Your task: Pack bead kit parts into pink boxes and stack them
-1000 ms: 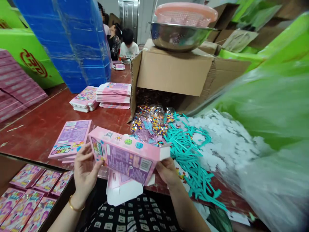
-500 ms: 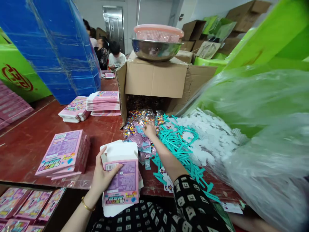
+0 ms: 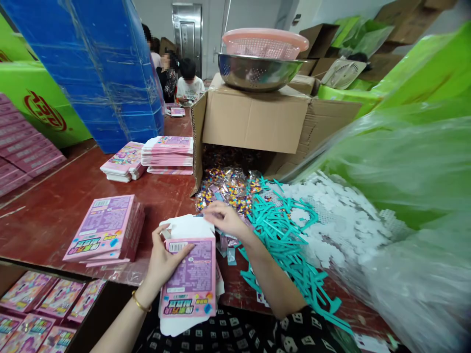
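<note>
A pink and purple box (image 3: 193,274) with open white flaps is in my left hand (image 3: 165,260), thumb across its printed face and fingers at its left edge. My right hand (image 3: 226,219) is at the box's raised top flap, fingers bent together; what they hold, if anything, is hidden. Behind my right hand lie clear bags of colourful beads (image 3: 231,189). Teal plastic sticks (image 3: 279,230) are heaped to its right, beside a pile of white pieces (image 3: 331,220). A small blue packet (image 3: 231,256) lies below my right hand.
Stacked pink boxes (image 3: 105,228) and flat cartons (image 3: 167,154) are at left. A cardboard box (image 3: 253,115) carries a metal bowl (image 3: 257,73). Filled boxes (image 3: 27,291) sit lower left. Plastic sheeting (image 3: 415,196) hangs at right. People sit in the background.
My right hand has moved from the packets by the bead bags back to the box's top flap. My left hand still holds the box. The view has shifted slightly.
</note>
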A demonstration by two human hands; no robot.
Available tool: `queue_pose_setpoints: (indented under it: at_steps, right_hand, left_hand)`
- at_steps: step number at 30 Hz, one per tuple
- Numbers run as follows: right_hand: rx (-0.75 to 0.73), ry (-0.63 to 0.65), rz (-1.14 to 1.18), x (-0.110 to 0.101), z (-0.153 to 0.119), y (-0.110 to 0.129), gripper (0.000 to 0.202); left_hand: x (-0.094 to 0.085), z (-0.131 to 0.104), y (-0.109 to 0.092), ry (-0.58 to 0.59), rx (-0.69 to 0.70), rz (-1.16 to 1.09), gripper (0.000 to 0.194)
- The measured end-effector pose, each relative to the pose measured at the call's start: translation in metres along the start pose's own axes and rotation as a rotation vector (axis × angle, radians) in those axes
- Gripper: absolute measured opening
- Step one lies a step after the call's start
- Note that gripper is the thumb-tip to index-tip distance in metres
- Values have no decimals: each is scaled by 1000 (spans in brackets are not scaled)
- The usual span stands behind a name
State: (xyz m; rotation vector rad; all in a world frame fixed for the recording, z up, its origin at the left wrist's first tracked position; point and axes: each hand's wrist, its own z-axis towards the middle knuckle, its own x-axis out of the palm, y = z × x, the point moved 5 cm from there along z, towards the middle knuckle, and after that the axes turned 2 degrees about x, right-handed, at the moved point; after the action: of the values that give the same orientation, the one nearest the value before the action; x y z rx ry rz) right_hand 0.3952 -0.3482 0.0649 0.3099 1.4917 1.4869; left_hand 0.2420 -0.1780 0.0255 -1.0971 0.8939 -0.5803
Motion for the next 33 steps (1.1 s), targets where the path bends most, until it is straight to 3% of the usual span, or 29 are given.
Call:
queue_pose_setpoints:
  at_steps: [3, 6, 8, 10, 13, 16, 19, 22, 24, 26, 27, 29, 31, 33]
  right_hand:
    - [319, -246, -83, -14, 39, -41, 20]
    - [453, -268, -118, 4, 81, -69, 46]
    - [509, -294, -127, 20, 102, -80, 71]
    - [561, -334, -115, 28, 116, -86, 84]
    - [582, -377, -33, 17, 128, -90, 70]
    - [510, -437, 85, -15, 129, -84, 47]
    - [415, -523, 171, -38, 100, -61, 45]
    - [262, -410, 462, -25, 42, -23, 43]
    - [176, -188, 726, -1, -3, 5, 40]
    - [164, -7, 821, 17, -40, 25, 44]
    - [179, 18, 806, 21, -54, 29, 45]
    - [237, -65, 720, 17, -70, 25, 42]
    - [315, -225, 641, 7, -77, 12, 44]
    - [375, -280, 639, 5, -80, -1, 49]
  left_hand:
    - [6, 7, 29, 56, -68, 152, 106]
    - [11, 9, 49, 73, -61, 406, 113]
    - [13, 8, 52, 85, -18, 490, 106]
    - [13, 6, 50, 102, 41, 525, 99]
    - [6, 3, 42, 94, 127, 495, 88]
    - [-3, 2, 28, 36, 192, 385, 77]
    - [-7, 3, 0, 4, 235, 257, 68]
    - [0, 5, -33, 70, 234, 118, 83]
    - [11, 4, -49, 213, 210, 27, 82]
    - [27, -4, -54, 436, 180, -38, 60]
    - [34, -10, -54, 545, 167, -58, 47]
    - [45, -20, -51, 683, 137, -66, 34]
    - [52, -26, -45, 724, 80, -46, 32]
    - [58, -30, -42, 767, -12, -53, 33]
